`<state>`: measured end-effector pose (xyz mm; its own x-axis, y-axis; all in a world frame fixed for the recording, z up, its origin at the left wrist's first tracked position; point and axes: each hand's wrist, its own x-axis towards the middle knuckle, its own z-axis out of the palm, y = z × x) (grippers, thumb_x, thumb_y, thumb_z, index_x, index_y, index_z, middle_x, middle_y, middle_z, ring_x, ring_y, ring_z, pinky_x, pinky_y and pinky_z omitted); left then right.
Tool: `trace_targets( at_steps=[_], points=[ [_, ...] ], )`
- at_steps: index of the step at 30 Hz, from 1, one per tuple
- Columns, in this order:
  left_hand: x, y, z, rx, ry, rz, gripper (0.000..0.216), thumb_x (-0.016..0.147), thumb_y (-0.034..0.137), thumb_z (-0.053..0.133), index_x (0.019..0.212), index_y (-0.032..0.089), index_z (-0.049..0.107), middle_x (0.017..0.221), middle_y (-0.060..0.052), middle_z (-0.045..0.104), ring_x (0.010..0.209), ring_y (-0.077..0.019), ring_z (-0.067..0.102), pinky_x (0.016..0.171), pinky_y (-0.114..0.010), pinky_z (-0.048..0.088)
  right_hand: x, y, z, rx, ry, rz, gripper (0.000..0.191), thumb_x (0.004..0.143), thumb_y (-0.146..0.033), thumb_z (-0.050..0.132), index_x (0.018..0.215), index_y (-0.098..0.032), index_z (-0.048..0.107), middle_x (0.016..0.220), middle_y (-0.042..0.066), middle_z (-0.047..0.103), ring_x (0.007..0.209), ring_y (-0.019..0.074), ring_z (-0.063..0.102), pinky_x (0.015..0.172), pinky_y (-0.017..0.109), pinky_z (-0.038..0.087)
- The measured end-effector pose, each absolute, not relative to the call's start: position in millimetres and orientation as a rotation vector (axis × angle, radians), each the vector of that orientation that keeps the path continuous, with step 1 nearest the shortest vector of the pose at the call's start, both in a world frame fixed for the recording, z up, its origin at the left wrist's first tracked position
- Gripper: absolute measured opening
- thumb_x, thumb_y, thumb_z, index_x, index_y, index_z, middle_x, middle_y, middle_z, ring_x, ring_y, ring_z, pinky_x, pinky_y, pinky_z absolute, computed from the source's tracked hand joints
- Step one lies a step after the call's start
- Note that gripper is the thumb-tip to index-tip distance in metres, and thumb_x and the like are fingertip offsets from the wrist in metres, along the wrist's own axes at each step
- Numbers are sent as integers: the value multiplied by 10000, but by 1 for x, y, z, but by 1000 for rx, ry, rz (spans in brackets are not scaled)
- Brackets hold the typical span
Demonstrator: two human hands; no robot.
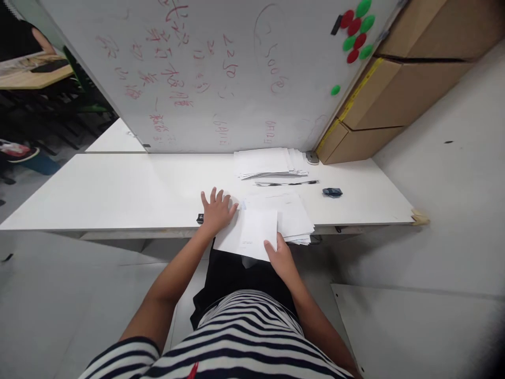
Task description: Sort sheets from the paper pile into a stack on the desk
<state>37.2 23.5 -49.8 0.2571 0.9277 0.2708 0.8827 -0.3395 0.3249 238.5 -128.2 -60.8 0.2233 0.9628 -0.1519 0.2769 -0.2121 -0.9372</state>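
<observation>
My left hand (216,209) lies flat on the white table (118,189) with its fingers spread, at the left corner of a white sheet of paper (248,231). That sheet hangs over the table's front edge. My right hand (281,258) pinches its lower right corner, thumb on top. Under and to the right of the sheet lies a loose pile of white papers (294,216). A small dark object (200,218) peeks out by my left wrist.
A second paper stack (268,160) lies at the back of the table, with a pen (286,183) in front of it and a small dark clip (332,192) to the right. A whiteboard (221,68) with magnets stands behind, cardboard boxes (394,89) at the right.
</observation>
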Motion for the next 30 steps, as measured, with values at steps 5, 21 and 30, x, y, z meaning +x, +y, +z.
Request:
trace_targets(
  at_steps=[5,21,30],
  points=[
    [28,13,-42,2278,1748,938,318,946,382,361,1032,252,639,1162,-55,665,1261,-266,467,1147,-551,-30,242,-132,-58,-1711,-1258,1080,547,823,-376,538,1352,-248,479,1149,71,682,1018,266,646,869,398,501],
    [-19,-8,-69,2346,1791,589,449,862,588,485,1120,246,616,1046,-100,658,988,-282,551,862,-383,347,254,-128,-42,-1695,-1097,868,390,840,-449,541,1098,-177,647,1111,103,696,1050,280,621,931,413,475],
    [-6,-2,-85,2360,2061,712,502,877,616,424,1103,207,606,995,-130,651,946,-301,544,782,-381,318,303,-149,-45,-1502,-669,796,487,757,-474,683,1103,-131,677,1042,119,717,925,264,665,849,426,510]
  ],
)
